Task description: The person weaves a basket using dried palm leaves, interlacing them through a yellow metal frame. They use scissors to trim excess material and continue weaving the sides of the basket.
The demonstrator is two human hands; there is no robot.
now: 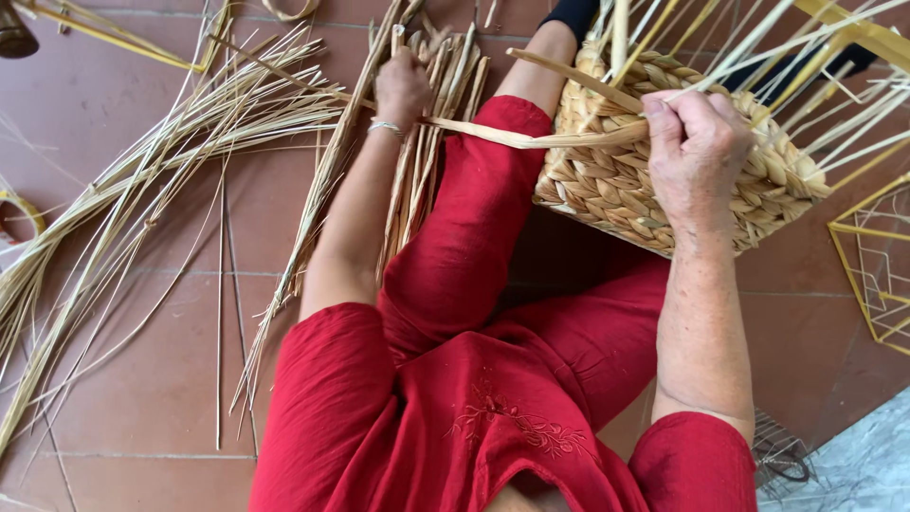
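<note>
I sit on the floor in red clothes with a half-woven straw basket point(607, 185) resting against my right leg. My right hand point(697, 152) presses on the basket's woven side and pinches a flat straw strand point(517, 136) that runs leftward across my knee. My left hand point(403, 87) is closed on the far end of that strand, over a bundle of thick dried stalks point(431, 142) lying beside my left leg. Thin uprights point(806, 66) stick out of the basket's top.
Long loose reeds point(142, 190) fan across the red tiled floor on the left. A yellow wire frame point(877, 275) stands at the right edge. A small dark wire piece point(782, 455) lies by my right elbow, near grey marble flooring point(863, 465).
</note>
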